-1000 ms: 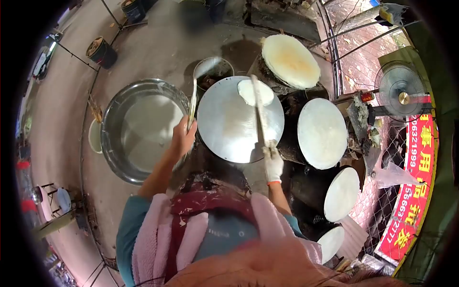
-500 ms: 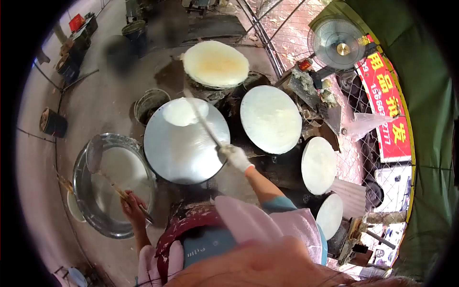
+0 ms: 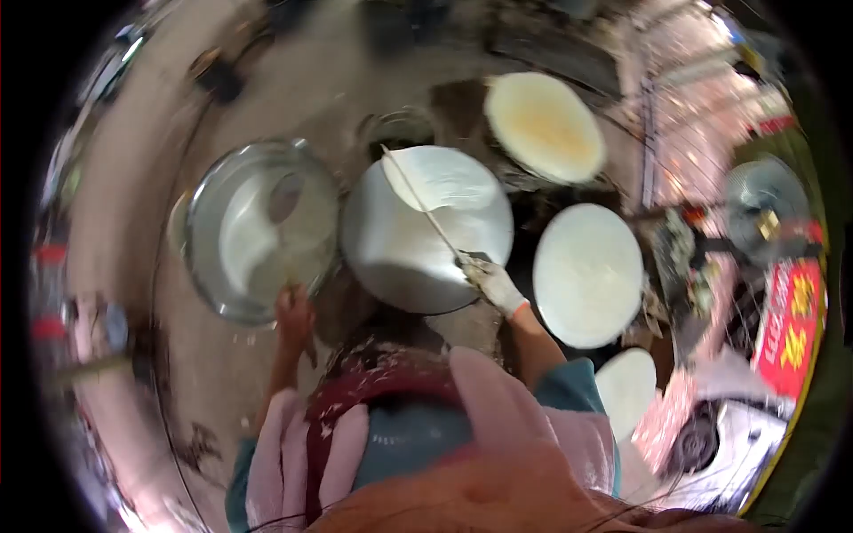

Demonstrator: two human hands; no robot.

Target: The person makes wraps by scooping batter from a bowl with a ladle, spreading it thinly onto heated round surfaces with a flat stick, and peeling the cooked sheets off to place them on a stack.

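Note:
My left hand (image 3: 295, 322) is closed around the handle of a ladle (image 3: 284, 197), whose round bowl is over the pale batter in a wide metal basin (image 3: 203, 271). In a white glove, my right hand (image 3: 496, 286) grips a long thin wooden spreader (image 3: 425, 209). The spreader slants across a round griddle (image 3: 400, 258), its far end at the upper left rim. Under and beside it, a white patch of batter (image 3: 458, 182) covers the upper part of the plate. The lower part is bare, shiny metal.
To the right stand more round griddles, one with a pale pancake (image 3: 588, 275) and another with a white one (image 3: 627, 391). A browned pancake (image 3: 546, 129) lies at the upper right. A bucket (image 3: 400, 129) stands behind the griddle; a fan (image 3: 766, 209) is far right.
The view has swung, shifting the scene. The ladle bowl has moved from the basin's left rim to over the batter. The batter patch has spread wider, and the spreader's tip now lies at its left edge.

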